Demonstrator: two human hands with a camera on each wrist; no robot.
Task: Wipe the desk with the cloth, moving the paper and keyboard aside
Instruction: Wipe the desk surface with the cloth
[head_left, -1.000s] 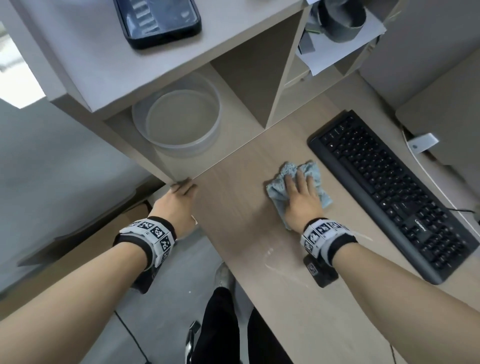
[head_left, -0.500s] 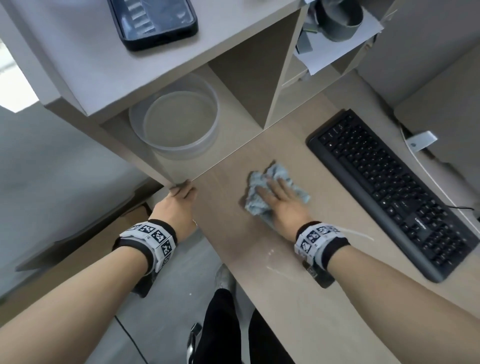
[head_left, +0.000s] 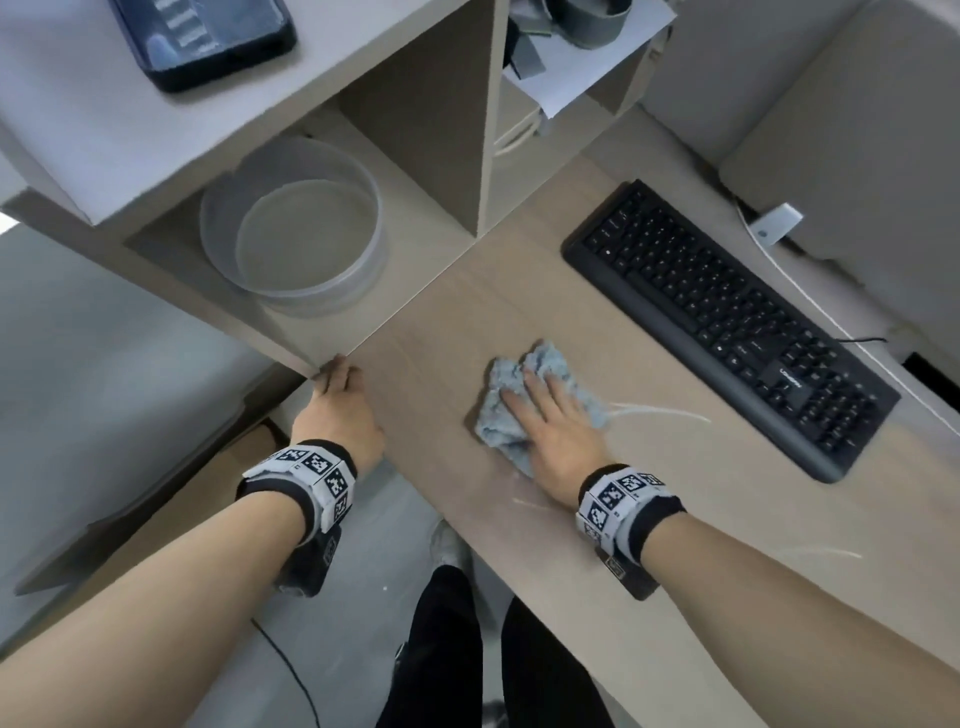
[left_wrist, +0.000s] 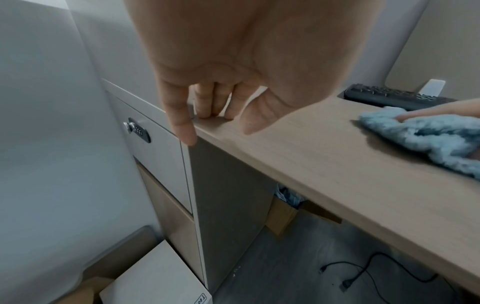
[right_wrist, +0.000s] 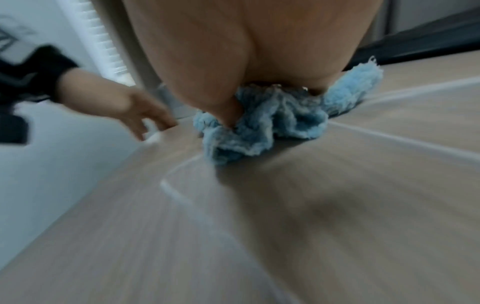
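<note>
Right now I see the worktop (head_left: 675, 519) carrying the black keyboard (head_left: 727, 322) toward its far right edge, and the crumpled blue cloth (head_left: 511, 415) near the middle, well short of the front edge. My right hand (head_left: 550, 431) presses flat on the cloth, fingers straight, a pressing grip rather than a clenched one. My left hand (head_left: 340, 410) rests with relaxed fingers on the worktop's left corner, holding nothing. I judge the risk is the cloth bunching further under the palm and skipping streaks, or a wide stroke knocking the keyboard, which lies close by.
</note>
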